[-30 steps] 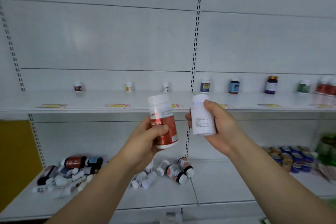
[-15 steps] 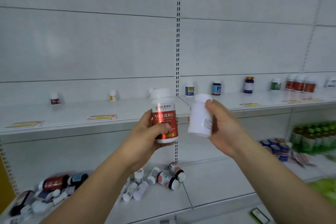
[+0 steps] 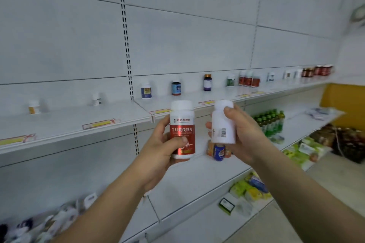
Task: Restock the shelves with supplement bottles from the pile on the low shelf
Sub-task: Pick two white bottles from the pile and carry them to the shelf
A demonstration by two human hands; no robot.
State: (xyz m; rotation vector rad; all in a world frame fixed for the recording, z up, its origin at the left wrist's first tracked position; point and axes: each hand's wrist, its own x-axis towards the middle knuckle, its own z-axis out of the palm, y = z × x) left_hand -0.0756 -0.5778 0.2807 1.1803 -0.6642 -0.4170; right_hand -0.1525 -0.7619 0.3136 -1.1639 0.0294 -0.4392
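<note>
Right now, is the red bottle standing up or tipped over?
Standing up. The red bottle, held in the left hand, has its white cap on top.

White metal shelving, slotted uprights, plain back panels. Upper shelf (image 3: pixel 83 118): bottles stand singly along the back, well apart. From left, a small white bottle with yellow label (image 3: pixel 34 107), a small white bottle (image 3: pixel 96 99), a blue-labelled bottle (image 3: pixel 146 90), a dark blue bottle (image 3: pixel 176 88), a purple bottle with gold cap (image 3: pixel 207 82), a green-labelled bottle (image 3: pixel 230 80), then a cluster of red-labelled bottles (image 3: pixel 249 79) touching; more farther right, too blurred to tell. Yellow price tags (image 3: pixel 100 123) on the front edge. Low shelf (image 3: pixel 197 181): pile of bottles (image 3: pixel 49 223) at far left, blurred; green drink bottles (image 3: pixel 270 122) farther right.
</note>
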